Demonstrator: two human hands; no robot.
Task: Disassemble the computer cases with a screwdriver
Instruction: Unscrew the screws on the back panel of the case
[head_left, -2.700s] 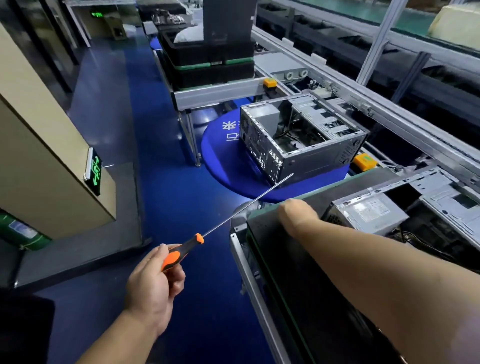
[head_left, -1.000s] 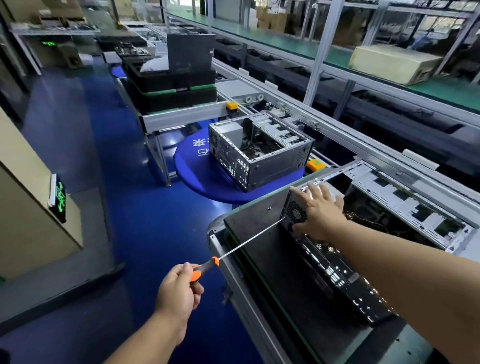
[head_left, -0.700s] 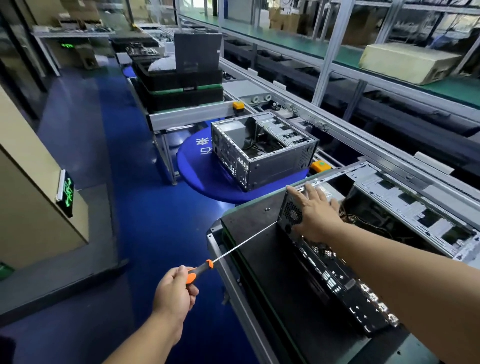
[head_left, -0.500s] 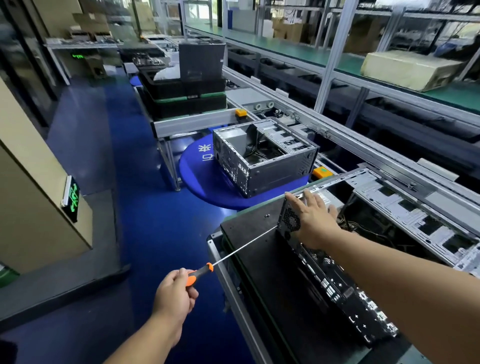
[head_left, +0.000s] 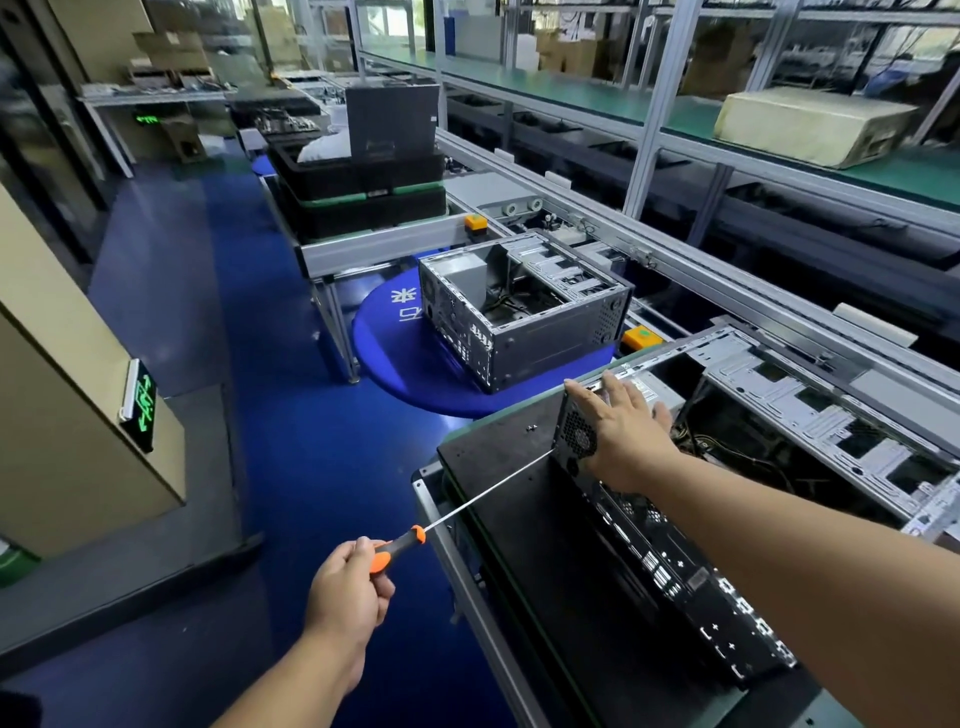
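Disassembly partial: near computer case (head_left: 675, 561) lies open on the black mat's (head_left: 519, 467) far-right part, side panel off, left hand (head_left: 347, 590) gripping the screwdriver (head_left: 467, 506), tip at its rear-panel corner, right hand (head_left: 621, 431) flat, fingers straight, steadying it; internals remain.

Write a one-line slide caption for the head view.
Left hand drives a long screwdriver into the rear corner of a case while the right hand steadies its top edge.

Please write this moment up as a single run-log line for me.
left hand: grips screwdriver | tip: at rear corner of near computer case | right hand: flat on case top edge | second case: on blue round table
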